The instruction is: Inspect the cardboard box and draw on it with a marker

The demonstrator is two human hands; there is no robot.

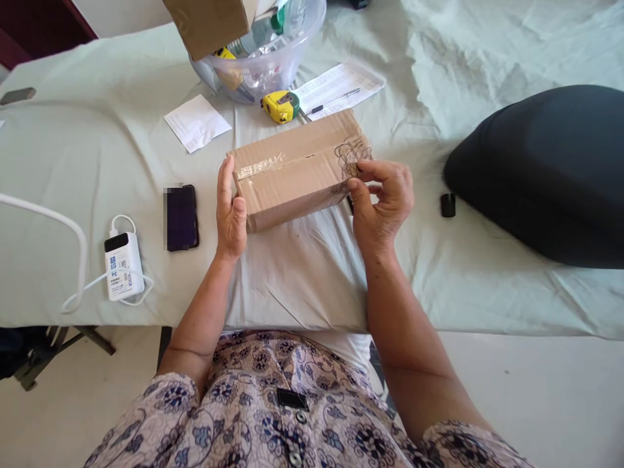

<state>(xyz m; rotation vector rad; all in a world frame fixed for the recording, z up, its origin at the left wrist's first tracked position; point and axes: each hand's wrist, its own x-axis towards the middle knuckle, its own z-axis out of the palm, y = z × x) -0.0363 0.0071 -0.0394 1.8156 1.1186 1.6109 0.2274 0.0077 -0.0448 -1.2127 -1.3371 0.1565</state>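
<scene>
A closed brown cardboard box (pixel 297 166) lies at a slant between my hands, with clear tape along its top seam. Dark looping lines (pixel 347 158) cover its right end. My left hand (pixel 231 211) presses along the left end, its fingers straight and the thumb at the near corner. With thumb and forefinger, my right hand (pixel 385 198) grips the right near corner. A small dark thing shows partly beneath that hand; I cannot make out what it is.
Behind the box are a yellow tape measure (pixel 279 106), a paper sheet (pixel 341 88) with a pen, and a filled plastic basin (pixel 307 39). A phone (pixel 182 218) and white power bank (pixel 124 266) lie left. Rightward are a black cap (pixel 448 205) and large dark rounded object (pixel 541 175).
</scene>
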